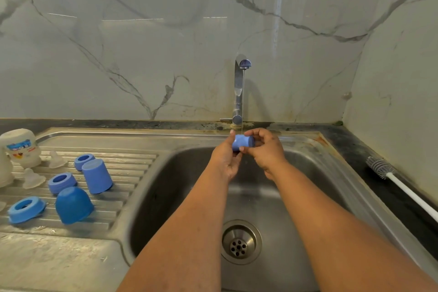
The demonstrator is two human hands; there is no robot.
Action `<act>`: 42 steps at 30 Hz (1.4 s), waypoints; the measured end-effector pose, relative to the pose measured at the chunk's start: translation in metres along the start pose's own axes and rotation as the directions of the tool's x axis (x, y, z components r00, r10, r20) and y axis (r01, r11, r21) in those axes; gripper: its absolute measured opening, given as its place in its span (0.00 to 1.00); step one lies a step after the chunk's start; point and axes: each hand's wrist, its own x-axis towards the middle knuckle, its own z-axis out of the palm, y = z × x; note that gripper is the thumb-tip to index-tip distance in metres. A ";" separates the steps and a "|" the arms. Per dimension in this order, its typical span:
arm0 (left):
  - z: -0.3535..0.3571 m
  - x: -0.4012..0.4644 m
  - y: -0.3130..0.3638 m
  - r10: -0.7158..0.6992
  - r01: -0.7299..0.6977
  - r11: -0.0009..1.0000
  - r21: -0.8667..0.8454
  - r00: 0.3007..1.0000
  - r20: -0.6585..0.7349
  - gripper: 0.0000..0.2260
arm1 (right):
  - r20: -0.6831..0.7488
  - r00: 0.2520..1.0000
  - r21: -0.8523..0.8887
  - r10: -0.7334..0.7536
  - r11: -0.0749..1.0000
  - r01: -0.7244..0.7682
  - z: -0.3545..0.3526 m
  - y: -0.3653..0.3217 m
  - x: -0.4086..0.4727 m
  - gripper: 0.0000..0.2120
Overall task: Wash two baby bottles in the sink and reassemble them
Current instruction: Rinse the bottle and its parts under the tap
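head view: both hands over the sink (166, 173), under a thin stream from the tap (239, 87). left hand (226, 156) and right hand (264, 149) both pinch a small blue cap (242, 142) lying sideways between them, fingers curled round its ends, right under the water. drain (241, 241) below the forearms. on the drainboard (106, 225) at left: two upturned blue caps (96, 175) (73, 205), three blue rings (83, 161) (62, 182) (26, 208), clear teats (56, 160) (33, 178), an upside-down bottle (21, 147) at the far left edge. brush (388, 174) lies on the dark counter (355, 149) right of the sink.
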 end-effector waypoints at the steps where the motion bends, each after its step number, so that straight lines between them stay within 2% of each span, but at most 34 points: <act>1: 0.000 0.000 -0.001 0.002 -0.002 1.000 0.025 1.000 0.000 0.17 | 0.001 0.999 -0.038 -0.040 0.998 0.040 0.001 -0.001 -0.002 0.17; 5: -0.003 0.004 -0.001 0.038 -0.038 0.999 0.019 0.999 -0.015 0.15 | -0.002 0.981 -0.201 -0.196 0.961 0.192 0.004 -0.007 -0.005 0.16; 10: 0.005 0.000 0.002 0.100 -0.090 0.991 -0.097 0.989 0.112 0.16 | -0.021 0.995 -0.209 -0.101 0.973 0.094 0.003 -0.008 -0.005 0.22; 15: 0.009 -0.003 -0.005 0.142 -0.147 0.989 0.033 0.982 0.121 0.19 | -0.101 0.987 -0.266 -0.125 0.959 0.094 0.001 -0.007 -0.002 0.18; 19: 0.005 0.004 -0.006 0.051 -0.051 0.999 -0.001 0.999 0.020 0.18 | -0.017 0.967 -0.286 -0.255 0.928 0.240 0.001 -0.013 -0.006 0.17; 24: 0.002 0.006 -0.007 -0.103 0.103 0.995 -0.001 0.994 -0.049 0.20 | 0.192 0.927 -0.507 -0.322 0.776 0.375 0.010 -0.013 -0.006 0.24; 27: 0.002 0.004 -0.005 -0.090 0.088 0.995 -0.054 0.995 -0.039 0.21 | 0.149 0.914 -0.465 -0.377 0.789 0.401 0.004 -0.013 -0.006 0.26; 30: -0.001 0.004 -0.004 -0.029 0.028 0.999 -0.019 0.998 -0.051 0.19 | 0.019 0.922 -0.475 -0.386 0.808 0.348 -0.003 -0.013 -0.004 0.22; 35: -0.002 0.007 -0.004 0.041 -0.041 0.994 0.105 0.999 -0.002 0.16 | 0.110 0.963 -0.423 -0.247 0.865 0.270 -0.001 -0.012 -0.005 0.22; 40: -0.011 0.010 0.003 0.071 -0.072 0.997 0.018 0.997 0.039 0.20 | -0.026 0.997 -0.229 -0.072 0.971 0.064 -0.007 -0.012 -0.002 0.07; 42: -0.008 0.003 0.004 0.066 -0.071 0.995 0.064 0.995 0.081 0.16 | -0.015 1.000 -0.190 -0.011 0.982 0.007 -0.008 -0.006 -0.002 0.11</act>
